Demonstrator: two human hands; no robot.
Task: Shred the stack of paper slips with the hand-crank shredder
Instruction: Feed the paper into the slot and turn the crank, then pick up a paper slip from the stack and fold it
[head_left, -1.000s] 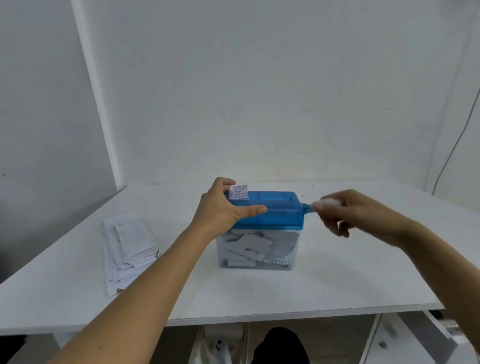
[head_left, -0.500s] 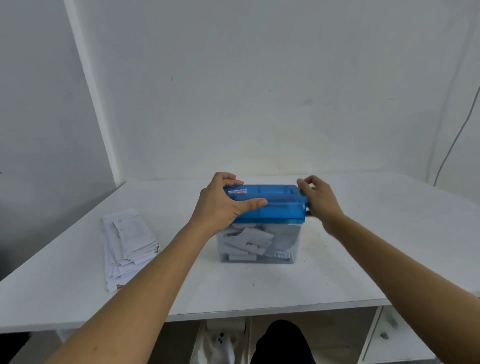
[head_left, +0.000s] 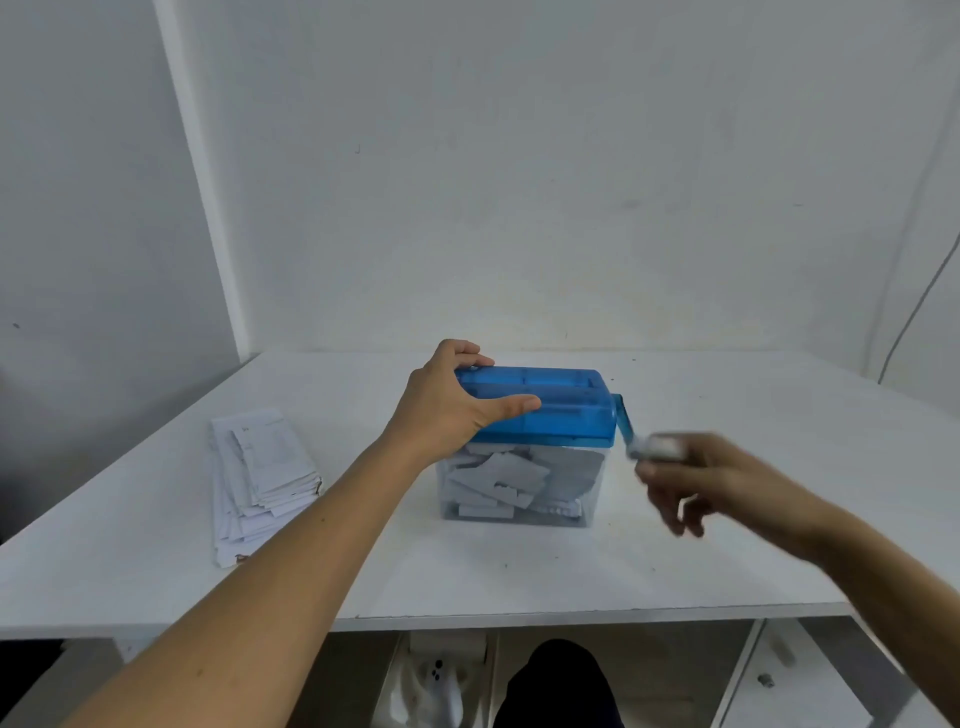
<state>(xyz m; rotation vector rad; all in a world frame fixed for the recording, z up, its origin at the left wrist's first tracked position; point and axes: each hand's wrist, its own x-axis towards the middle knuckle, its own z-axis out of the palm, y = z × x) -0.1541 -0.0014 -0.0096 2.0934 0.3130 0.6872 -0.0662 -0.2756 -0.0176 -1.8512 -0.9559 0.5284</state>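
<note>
The hand-crank shredder (head_left: 550, 410) has a blue top on a clear bin (head_left: 519, 483) holding cut paper pieces, and stands mid-table. My left hand (head_left: 452, 405) grips the left end of the blue top, thumb along its front. My right hand (head_left: 696, 478), blurred by motion, holds the white knob of the blue crank (head_left: 626, 423), which points down and toward me at the shredder's right side. No slip shows above the top's slot. The stack of paper slips (head_left: 260, 473) lies on the table to the left.
The white table (head_left: 675, 561) meets walls behind and on the left. A thin cable (head_left: 914, 312) hangs down the right wall. Under the front edge are a dark knee (head_left: 556, 686), a white bag (head_left: 431, 686) and a drawer unit (head_left: 779, 675).
The slip that stuck up from the slot has gone down into the shredder. My right hand has swung the crank from the far side round to low and near. The left hand stayed put.
</note>
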